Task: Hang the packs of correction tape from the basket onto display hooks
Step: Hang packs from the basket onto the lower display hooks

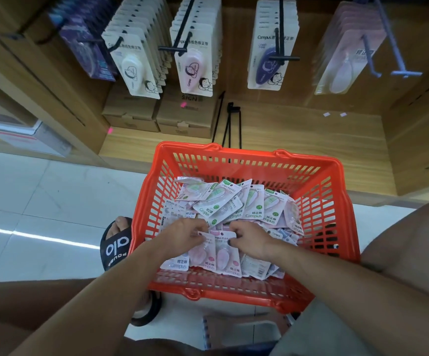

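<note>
The wooden display shelf point(298, 129) rises beyond the orange basket point(336, 201), its hooks carrying rows of carded correction tape; the hook of pale pink packs point(341, 62), up and to the right of the basket, looks the least full, while a black hook point(182, 27) above the basket's far left corner holds a deep row. Inside the basket lies a loose heap of packs, green ones toward the far wall, pink ones toward the near wall. Both hands are down in that near part. The left hand point(182, 233) and right hand point(246, 240) each pinch, with curled fingers, the top edge of a small fan of pink packs point(218, 253), whose long axes run from the hands toward the person. The hang-hole ends therefore already sit at the fingertips, so the lift toward the hooks should need little turning.
</note>
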Demonstrator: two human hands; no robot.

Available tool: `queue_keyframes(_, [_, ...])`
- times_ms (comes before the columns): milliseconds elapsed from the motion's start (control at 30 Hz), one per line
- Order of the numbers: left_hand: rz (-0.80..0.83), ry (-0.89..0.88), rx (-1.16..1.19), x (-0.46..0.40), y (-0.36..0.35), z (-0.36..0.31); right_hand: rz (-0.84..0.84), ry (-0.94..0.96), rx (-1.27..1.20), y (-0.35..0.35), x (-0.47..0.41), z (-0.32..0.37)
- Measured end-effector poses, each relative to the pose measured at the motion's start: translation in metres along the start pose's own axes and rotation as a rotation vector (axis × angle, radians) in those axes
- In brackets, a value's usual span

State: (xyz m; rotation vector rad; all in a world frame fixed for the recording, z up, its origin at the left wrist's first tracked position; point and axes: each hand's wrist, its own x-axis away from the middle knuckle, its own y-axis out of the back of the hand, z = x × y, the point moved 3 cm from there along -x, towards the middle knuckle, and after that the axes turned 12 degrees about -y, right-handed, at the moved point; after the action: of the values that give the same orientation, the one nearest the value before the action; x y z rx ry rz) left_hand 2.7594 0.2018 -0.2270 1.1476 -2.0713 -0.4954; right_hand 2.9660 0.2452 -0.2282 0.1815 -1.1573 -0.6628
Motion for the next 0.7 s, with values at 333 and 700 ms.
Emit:
queue_keyframes(333, [0.035,0.051,0.268,0.008,-0.01,-0.021,-0.209,0.136,0.366,-0.005,0.007,-0.013])
queue_keyframes(700, [0.018,0.164,0.278,0.015,-0.031,-0.022,-0.047,0.097,0.216,-0.002,0.011,-0.018])
